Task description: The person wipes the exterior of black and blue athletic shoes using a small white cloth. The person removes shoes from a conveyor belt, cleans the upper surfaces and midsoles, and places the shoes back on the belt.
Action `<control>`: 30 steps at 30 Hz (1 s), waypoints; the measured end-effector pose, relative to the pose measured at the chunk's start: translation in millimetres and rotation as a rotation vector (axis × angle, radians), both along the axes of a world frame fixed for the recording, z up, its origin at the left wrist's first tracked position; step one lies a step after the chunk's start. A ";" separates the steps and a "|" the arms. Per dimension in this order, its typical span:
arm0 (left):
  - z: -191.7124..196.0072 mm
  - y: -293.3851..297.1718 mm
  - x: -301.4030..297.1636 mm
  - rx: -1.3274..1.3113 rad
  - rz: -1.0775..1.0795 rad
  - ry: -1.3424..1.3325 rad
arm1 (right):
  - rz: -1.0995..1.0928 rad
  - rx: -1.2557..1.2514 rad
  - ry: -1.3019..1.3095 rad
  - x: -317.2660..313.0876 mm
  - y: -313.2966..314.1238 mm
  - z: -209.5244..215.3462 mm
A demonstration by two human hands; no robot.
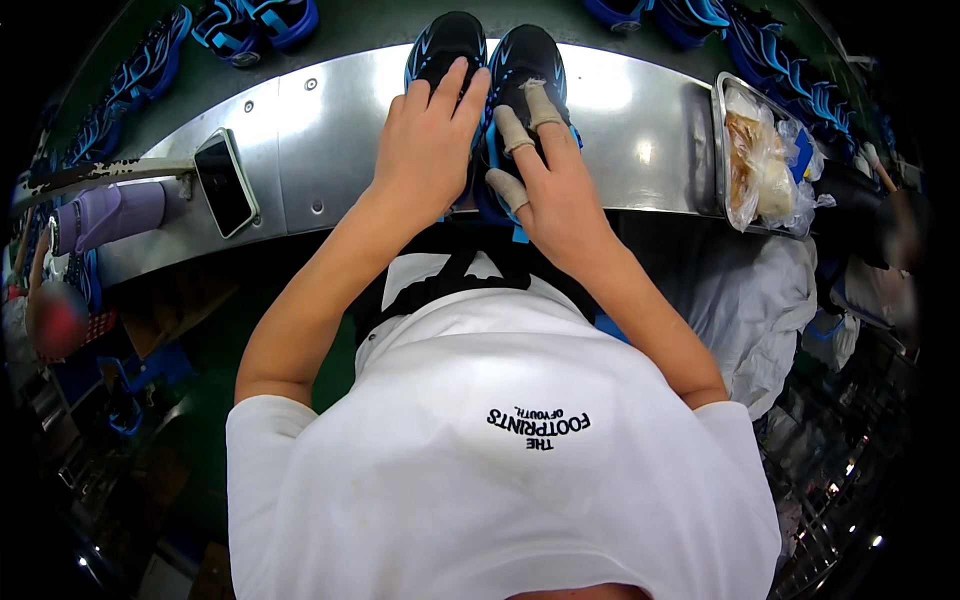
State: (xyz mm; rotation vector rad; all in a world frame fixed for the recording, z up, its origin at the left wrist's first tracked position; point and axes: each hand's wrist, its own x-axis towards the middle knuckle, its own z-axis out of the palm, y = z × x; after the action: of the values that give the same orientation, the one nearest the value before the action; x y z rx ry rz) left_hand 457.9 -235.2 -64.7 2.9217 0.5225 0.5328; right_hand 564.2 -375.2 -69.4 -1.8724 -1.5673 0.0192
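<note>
Steel bench curves across, with a clear plastic bag in a tray far right and a phone left. Left hand lies flat on the left black-and-blue shoe; right hand (fingers taped) presses the right shoe, both at the bench's near edge.

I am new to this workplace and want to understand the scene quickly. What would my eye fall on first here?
First, the pair of black and blue shoes at the top centre on the curved metal counter, with the left hand and the right hand resting on them. Next, the right hand's taped fingers. Then the phone lying at the left and the metal tray of plastic bags at the right.
</note>
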 end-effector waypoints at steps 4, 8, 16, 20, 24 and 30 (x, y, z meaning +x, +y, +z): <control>15.1 13.1 -10.4 -0.279 -0.072 0.073 | 0.146 -0.084 0.113 23.6 -0.5 10.9; 28.2 47.5 -9.0 -0.521 -0.196 0.097 | 0.133 -0.178 0.245 31.1 -5.4 25.7; 6.1 22.1 -5.1 0.011 -0.220 -0.036 | 0.116 -0.019 0.031 22.1 -2.7 13.4; 11.4 20.6 -3.9 -0.392 0.050 -0.299 | 0.056 -0.191 0.219 45.2 5.2 31.9; 13.3 41.3 -8.8 -0.519 -0.090 -0.118 | 0.010 -0.148 0.152 39.7 6.8 21.3; 18.7 43.7 -5.7 -0.575 -0.055 -0.061 | 0.110 -0.077 0.213 46.5 8.1 33.0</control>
State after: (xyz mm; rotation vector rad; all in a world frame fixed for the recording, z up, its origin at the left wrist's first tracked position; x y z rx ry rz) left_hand 452.2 -191.5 -46.0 2.3580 0.4865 0.3827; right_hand 610.7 -367.0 -36.3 -1.7750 -1.5377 0.3228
